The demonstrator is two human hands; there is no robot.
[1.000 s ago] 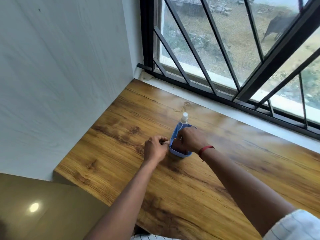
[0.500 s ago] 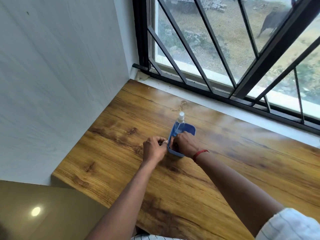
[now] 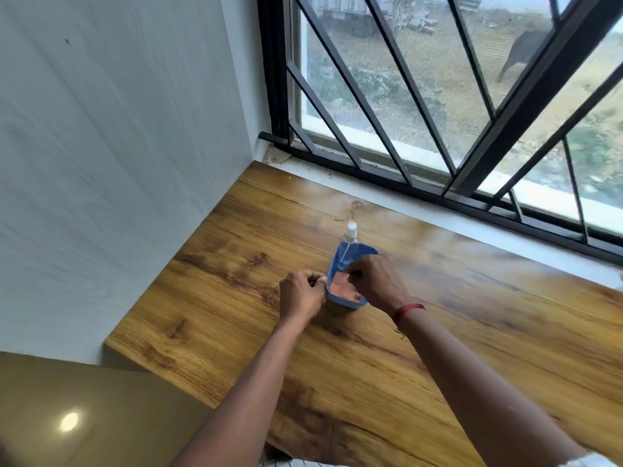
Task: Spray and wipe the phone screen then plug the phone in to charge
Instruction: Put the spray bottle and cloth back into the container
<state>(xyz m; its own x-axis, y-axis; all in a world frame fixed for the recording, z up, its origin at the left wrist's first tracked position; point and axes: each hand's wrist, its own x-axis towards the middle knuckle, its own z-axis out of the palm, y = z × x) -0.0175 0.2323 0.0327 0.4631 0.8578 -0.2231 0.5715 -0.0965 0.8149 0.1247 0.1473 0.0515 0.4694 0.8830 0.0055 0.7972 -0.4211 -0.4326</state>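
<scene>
Desk point(image 3: 215, 281) by the window point(image 3: 404, 96); I'm working at the tray point(image 3: 347, 304).
Left hand point(image 3: 300, 294) pinches its rim, I judge to steady it; right hand point(image 3: 376, 281) reaches in, curled fingers seemingly pinching the cloth point(image 3: 338, 285) near the upright bottle point(image 3: 349, 239). No phone in view.

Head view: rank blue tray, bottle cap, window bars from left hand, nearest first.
1. Blue tray, right beside the left hand, at its fingers.
2. Bottle cap, at the tray's far end.
3. Window bars, past the desk's back edge.
</scene>
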